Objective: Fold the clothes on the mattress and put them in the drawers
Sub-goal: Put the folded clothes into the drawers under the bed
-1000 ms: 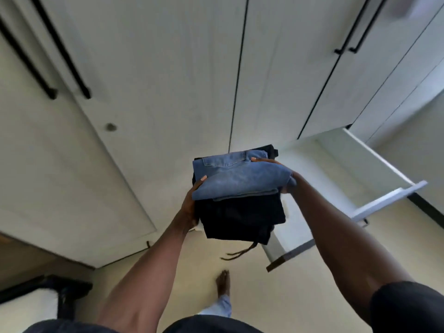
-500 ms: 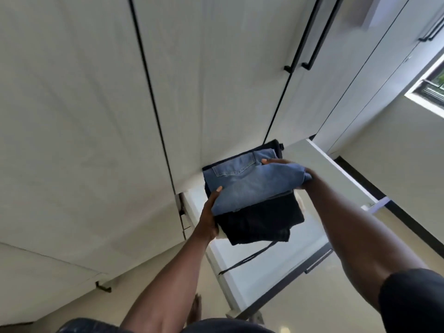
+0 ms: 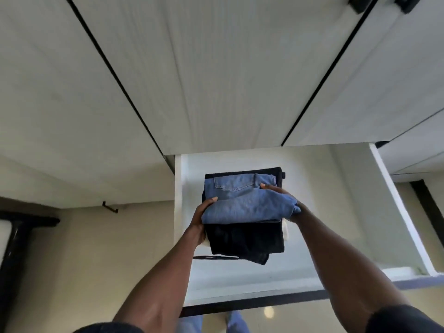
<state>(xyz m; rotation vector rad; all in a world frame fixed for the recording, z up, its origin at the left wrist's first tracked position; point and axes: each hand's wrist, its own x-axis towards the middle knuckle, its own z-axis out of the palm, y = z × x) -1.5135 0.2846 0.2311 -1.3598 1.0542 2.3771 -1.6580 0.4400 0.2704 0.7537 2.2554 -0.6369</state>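
A stack of folded clothes hangs over the open white drawer (image 3: 348, 212). Folded blue jeans (image 3: 242, 200) lie on top, a folded black garment (image 3: 245, 239) sits under them, and a bit of white cloth shows at the bottom. My left hand (image 3: 200, 219) grips the stack's left side, thumb on the jeans. My right hand (image 3: 282, 200) holds the right side, fingers over the jeans' top. A black drawstring (image 3: 216, 257) dangles from the black garment. Whether the stack touches the drawer floor cannot be told.
White wardrobe doors (image 3: 216, 80) with black handles (image 3: 358, 3) rise above the drawer. The drawer's dark front edge (image 3: 252, 302) is near my legs. A black bed frame (image 3: 16, 236) stands at far left on the beige floor (image 3: 96, 260).
The view has swung square onto the drawer. The stack in both hands has moved from the drawer's left side to above its middle and lower.
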